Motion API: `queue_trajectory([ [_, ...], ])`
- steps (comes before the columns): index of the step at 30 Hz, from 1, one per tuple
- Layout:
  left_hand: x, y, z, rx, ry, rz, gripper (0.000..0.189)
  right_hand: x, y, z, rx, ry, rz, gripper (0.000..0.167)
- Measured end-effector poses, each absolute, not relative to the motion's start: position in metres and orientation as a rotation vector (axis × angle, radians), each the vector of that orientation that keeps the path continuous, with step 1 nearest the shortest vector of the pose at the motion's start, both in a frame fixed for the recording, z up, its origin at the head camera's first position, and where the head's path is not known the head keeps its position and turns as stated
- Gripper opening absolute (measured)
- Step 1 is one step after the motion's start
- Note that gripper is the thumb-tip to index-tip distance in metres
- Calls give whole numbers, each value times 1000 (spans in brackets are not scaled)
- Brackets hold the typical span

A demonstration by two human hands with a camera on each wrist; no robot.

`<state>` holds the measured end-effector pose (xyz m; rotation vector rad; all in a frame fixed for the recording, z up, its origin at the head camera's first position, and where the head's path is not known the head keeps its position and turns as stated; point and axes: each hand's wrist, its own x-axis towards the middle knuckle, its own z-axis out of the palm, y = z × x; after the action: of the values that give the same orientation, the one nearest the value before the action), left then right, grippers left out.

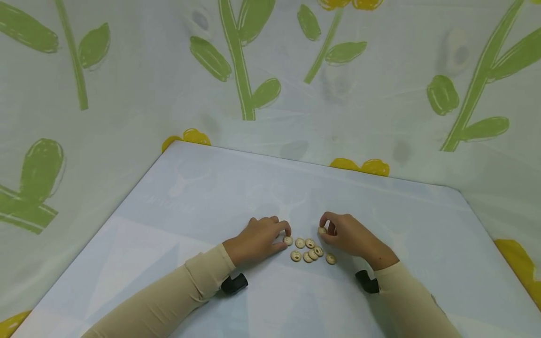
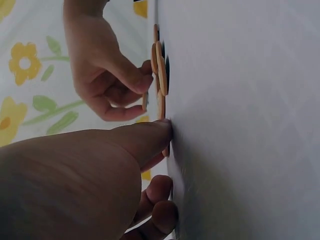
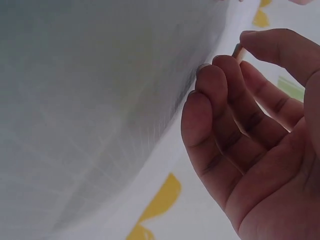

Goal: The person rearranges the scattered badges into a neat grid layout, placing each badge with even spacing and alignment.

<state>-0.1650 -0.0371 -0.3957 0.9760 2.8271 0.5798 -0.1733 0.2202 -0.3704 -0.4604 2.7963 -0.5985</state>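
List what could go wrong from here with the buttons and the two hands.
1. The right hand pinches one button only at its fingertips; it could slip and drop onto the table.
2. The loose buttons lie close together, some apparently overlapping, so either hand might knock neighbours aside.
3. The left hand touches the end button at its edge and may push it rather than lift it.

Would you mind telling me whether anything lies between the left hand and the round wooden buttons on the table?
Nothing visible does. The left hand already touches the nearest round wooden button with its fingers, while the right hand pinches another button.
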Motion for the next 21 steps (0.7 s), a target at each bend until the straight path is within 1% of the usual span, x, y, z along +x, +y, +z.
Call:
queue_trajectory([
  [14, -164, -36, -401, 1001, 2856, 515, 22, -189, 206, -371, -531, 2748, -538, 14],
  [21, -160, -34, -402, 1010, 2866, 506, 21, -193, 199, -373, -526, 2727, -516, 14],
])
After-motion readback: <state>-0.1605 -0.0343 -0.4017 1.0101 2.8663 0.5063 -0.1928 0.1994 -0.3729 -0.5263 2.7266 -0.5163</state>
